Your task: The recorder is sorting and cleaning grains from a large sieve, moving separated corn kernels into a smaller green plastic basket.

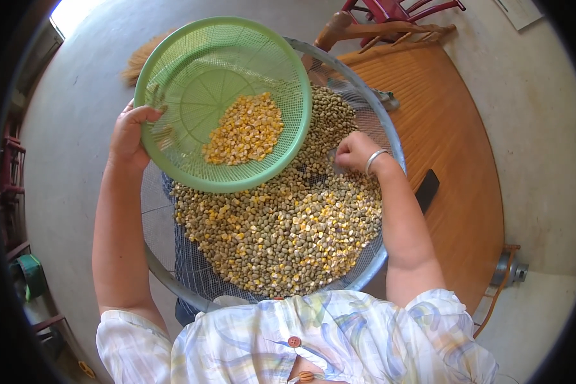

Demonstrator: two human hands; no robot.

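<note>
Head view: a small heap of yellow kernels (244,130) is gathered in the green basket (192,57), gripped at its rim by the left hand (131,131). Many yellow pieces are seen unsorted among the grey-green beans (281,230) on the mesh sieve (371,109), where the right hand (355,152) is closed, pinching into the pile.

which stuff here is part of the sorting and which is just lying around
In use:
left hand gripping the green basket
yellow corn in the basket
right hand in the mixed beans
mesh sieve under them

Lying about:
wooden table
black phone
broom
red chair
</note>
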